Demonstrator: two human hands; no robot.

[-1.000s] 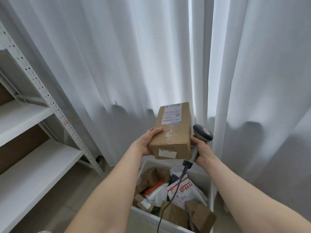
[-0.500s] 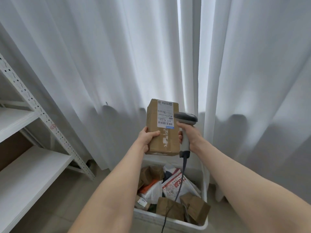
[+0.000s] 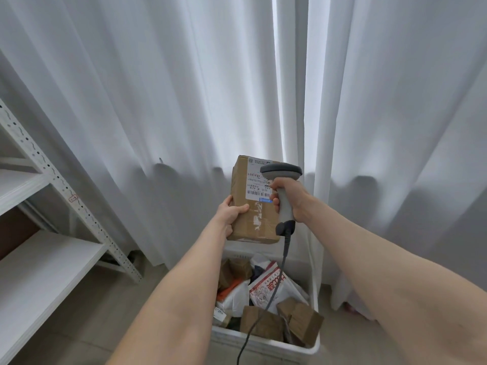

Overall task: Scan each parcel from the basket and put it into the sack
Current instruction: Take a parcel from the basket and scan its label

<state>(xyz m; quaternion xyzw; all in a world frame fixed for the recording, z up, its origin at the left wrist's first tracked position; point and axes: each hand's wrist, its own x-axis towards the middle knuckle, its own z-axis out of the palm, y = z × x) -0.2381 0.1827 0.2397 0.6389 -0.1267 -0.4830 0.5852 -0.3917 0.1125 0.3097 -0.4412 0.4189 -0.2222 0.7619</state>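
Grips upright box [image 3: 250, 219] in left hand [image 3: 232, 210], centre frame; aims scanner [image 3: 281, 172], clasped in right hand [image 3: 293, 196], at label [image 3: 257, 189] from its right.

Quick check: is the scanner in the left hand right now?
No, the right hand grips the scanner, while the left hand holds the cardboard box.

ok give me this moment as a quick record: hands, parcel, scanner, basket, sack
left hand: grips the cardboard parcel at its lower left edge, upright above the basket
right hand: grips the scanner handle
scanner head: overlaps the upper right of the label
label: barcode faces the camera
basket: white, on the floor, boxes and mailer bags inside
sack: not in view
surroundings: white curtain behind, metal shelf at left
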